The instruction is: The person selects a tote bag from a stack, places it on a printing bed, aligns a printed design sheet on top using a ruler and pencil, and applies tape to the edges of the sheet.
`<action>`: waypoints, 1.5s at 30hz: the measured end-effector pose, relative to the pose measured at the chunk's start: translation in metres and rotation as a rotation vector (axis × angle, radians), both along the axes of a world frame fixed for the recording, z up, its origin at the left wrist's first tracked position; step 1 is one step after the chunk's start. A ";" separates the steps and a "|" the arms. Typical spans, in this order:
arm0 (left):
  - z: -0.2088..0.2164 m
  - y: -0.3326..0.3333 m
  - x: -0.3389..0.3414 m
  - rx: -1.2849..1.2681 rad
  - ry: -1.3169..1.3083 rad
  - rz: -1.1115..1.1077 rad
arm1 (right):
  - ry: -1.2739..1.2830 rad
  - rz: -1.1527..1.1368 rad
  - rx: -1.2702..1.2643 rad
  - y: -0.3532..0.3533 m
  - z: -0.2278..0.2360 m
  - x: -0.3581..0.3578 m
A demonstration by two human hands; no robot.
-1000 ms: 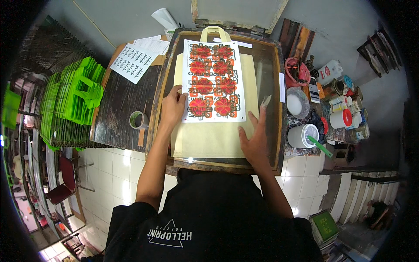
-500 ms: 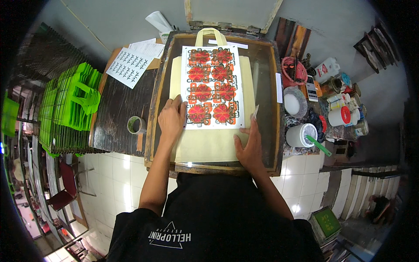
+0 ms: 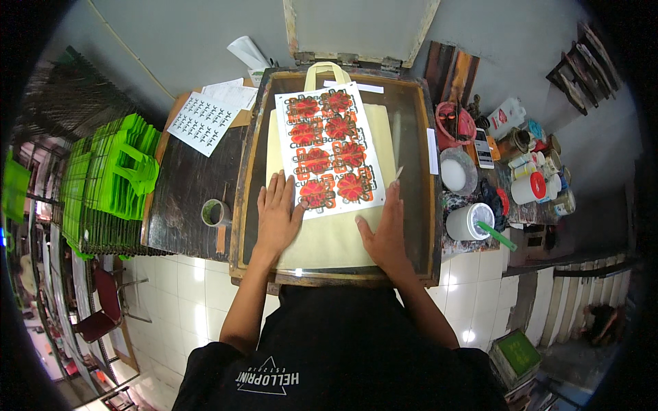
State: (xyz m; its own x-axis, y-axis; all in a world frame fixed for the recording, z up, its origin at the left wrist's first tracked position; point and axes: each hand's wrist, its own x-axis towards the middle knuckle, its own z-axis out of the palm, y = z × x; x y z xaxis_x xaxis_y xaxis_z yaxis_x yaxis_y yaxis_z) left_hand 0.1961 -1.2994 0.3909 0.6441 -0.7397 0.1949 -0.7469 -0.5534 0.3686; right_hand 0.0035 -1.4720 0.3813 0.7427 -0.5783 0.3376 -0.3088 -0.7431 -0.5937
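Note:
A white sheet printed with red flower shapes and black lettering lies tilted on a pale yellow cloth bag. The bag's handle loops out beyond the sheet's far edge. My left hand rests flat with fingers apart, over the bag's left side and the sheet's near-left corner. Close to the near-right corner, my right hand has its thumb spread over the bag. A thin whitish pointed piece sticks up from its fingers; its exact kind is unclear.
Under the bag is a wood-framed glass-topped table. At right stand a white tub with a green-handled tool, a bowl and several paint containers. Left are a tape roll, a printed sheet and green bags on a rack.
The printed sheet has turned anticlockwise, its far end shifting left. My left hand has moved from its left edge to lie flatter near its lower corner. My right hand has drawn slightly back.

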 end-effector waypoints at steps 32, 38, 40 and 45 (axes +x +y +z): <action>-0.008 0.002 0.019 -0.053 0.055 -0.093 | -0.099 -0.028 0.078 0.008 -0.008 -0.012; -0.009 0.005 0.014 -0.112 0.036 -0.088 | -0.109 -0.036 0.071 0.009 -0.006 -0.012; -0.011 0.003 0.015 -0.138 0.026 -0.091 | -0.106 -0.032 0.075 0.007 -0.005 -0.013; -0.009 0.003 0.015 -0.118 0.017 -0.080 | -0.143 -0.033 0.327 0.001 0.003 -0.014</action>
State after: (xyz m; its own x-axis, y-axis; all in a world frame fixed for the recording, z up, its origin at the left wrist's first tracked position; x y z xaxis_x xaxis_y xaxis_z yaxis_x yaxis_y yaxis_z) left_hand 0.2113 -1.2964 0.3820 0.5880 -0.7614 0.2730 -0.7800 -0.4444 0.4406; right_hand -0.0108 -1.4708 0.3843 0.6809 -0.6956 0.2294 -0.2261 -0.4975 -0.8375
